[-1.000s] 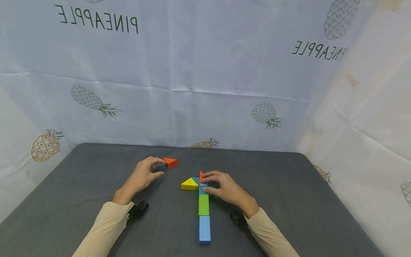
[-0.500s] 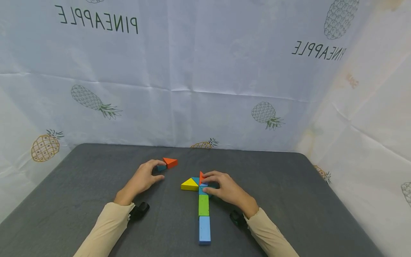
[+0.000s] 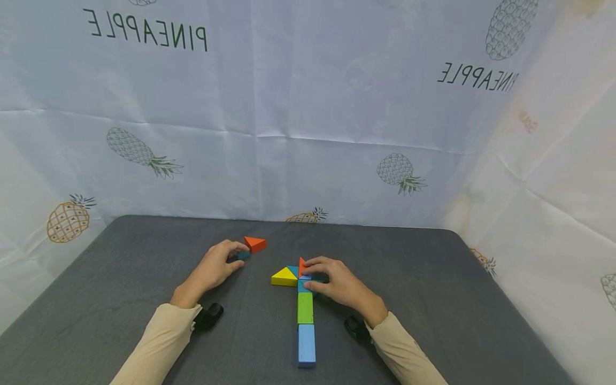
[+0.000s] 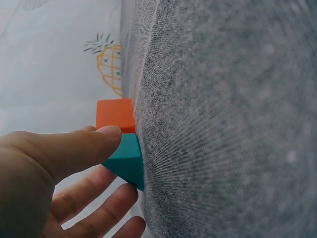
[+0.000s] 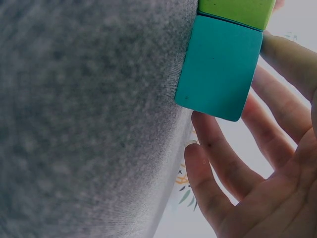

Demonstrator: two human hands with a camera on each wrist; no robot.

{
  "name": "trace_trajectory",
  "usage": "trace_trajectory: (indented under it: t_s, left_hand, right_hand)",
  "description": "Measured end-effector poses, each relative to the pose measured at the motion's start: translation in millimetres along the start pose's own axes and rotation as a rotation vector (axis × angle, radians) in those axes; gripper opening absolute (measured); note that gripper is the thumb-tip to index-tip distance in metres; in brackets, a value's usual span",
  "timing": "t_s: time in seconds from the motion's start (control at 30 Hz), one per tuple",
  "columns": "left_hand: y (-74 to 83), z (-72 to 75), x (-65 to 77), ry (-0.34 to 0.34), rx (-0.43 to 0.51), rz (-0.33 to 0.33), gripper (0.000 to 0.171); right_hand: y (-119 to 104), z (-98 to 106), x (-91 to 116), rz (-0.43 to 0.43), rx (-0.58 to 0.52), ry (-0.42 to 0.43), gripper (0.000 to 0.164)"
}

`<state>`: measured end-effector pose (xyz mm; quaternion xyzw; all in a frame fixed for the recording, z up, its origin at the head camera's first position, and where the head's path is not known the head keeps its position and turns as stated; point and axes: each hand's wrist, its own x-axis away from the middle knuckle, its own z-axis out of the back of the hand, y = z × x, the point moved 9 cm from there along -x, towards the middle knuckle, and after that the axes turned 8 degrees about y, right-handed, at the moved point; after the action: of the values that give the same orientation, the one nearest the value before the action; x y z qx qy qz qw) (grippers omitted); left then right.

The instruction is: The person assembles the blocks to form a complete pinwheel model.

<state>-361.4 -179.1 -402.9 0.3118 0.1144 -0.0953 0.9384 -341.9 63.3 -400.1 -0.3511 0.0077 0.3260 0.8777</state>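
Note:
My left hand pinches a teal triangular block on the table, its thumb on one side and fingers on the other. A red triangular block lies right beside it. My right hand curls around a teal block at the right side of the block figure, thumb near its front edge and fingers behind. The hand partly hides this block in the head view. Beneath the fingertips, another red triangular block tops the figure. A yellow triangular block forms its left side.
Toward me, a green block and a long blue block run in a line from the figure. The dark grey table meets a white pineapple-print curtain at the back.
My left thumb and fingers have closed in on the teal triangular block, which has shifted slightly toward me. My right hand has stayed in place.

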Motion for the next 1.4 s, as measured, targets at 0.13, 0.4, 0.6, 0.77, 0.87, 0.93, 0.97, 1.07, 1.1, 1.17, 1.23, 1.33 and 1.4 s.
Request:
trace_trajectory:
  t_s: [0.13, 0.4, 0.6, 0.77, 0.87, 0.93, 0.97, 1.07, 1.1, 1.17, 1.23, 1.33, 1.4]
  left_hand:
    - [-0.4, -1.5, -0.4, -0.013, -0.005, -0.001, 0.032]
    - [2.0, -4.0, -1.6, -0.055, 0.007, -0.001, 0.036]
    - [0.2, -5.1, -1.4, -0.055, 0.006, 0.019, 0.039]
    - [-1.5, -6.5, -0.1, -0.055, 0.004, 0.031, 0.036]
    - [-0.8, -7.1, 0.3, -0.06, 0.015, 0.032, 0.035]
    - [-0.3, -7.7, 0.6, -0.067, 0.017, 0.033, 0.037]
    - [0.0, -7.9, 0.8, -0.07, 0.017, 0.032, 0.038]
    - [1.0, -8.3, 1.4, -0.074, 0.009, 0.026, 0.04]
    - [1.4, -8.4, 1.7, -0.076, 0.006, 0.023, 0.04]
    - [1.9, -8.3, 2.2, -0.077, 0.002, 0.017, 0.038]
    - [2.3, -8.6, 2.7, -0.083, 0.002, 0.019, 0.037]
    - [2.9, -9.1, 3.0, -0.097, 0.004, 0.029, 0.035]
    - [3.0, -9.1, 2.9, -0.107, 0.007, 0.038, 0.035]
  right_hand:
    - [0.3, 0.0, -0.1, 0.001, 0.004, 0.003, 0.033]
    - [-0.1, 0.1, -0.1, 0.011, 0.001, 0.003, 0.033]
    - [0.1, 0.3, 0.5, 0.007, -0.005, 0.001, 0.033]
    - [-0.6, 0.3, 0.3, 0.004, -0.007, -0.001, 0.033]
    - [-1.0, 0.3, -0.1, 0.003, -0.006, -0.002, 0.032]
    - [-1.2, 0.3, -0.3, 0.005, -0.005, -0.002, 0.032]
    - [-1.3, 0.2, -0.3, 0.006, -0.005, -0.002, 0.032]
    - [-1.2, 0.0, -0.2, 0.01, -0.002, -0.004, 0.033]
    - [-1.1, -0.1, -0.2, 0.01, -0.002, -0.004, 0.033]
    - [-1.1, -0.5, -0.1, 0.011, -0.002, -0.005, 0.033]
    - [-0.9, -0.4, 0.1, 0.011, -0.002, -0.004, 0.034]
    - [-0.7, -0.3, 0.2, 0.008, -0.003, -0.002, 0.034]
    - [-0.4, 0.0, 0.2, 0.006, -0.004, 0.0, 0.033]
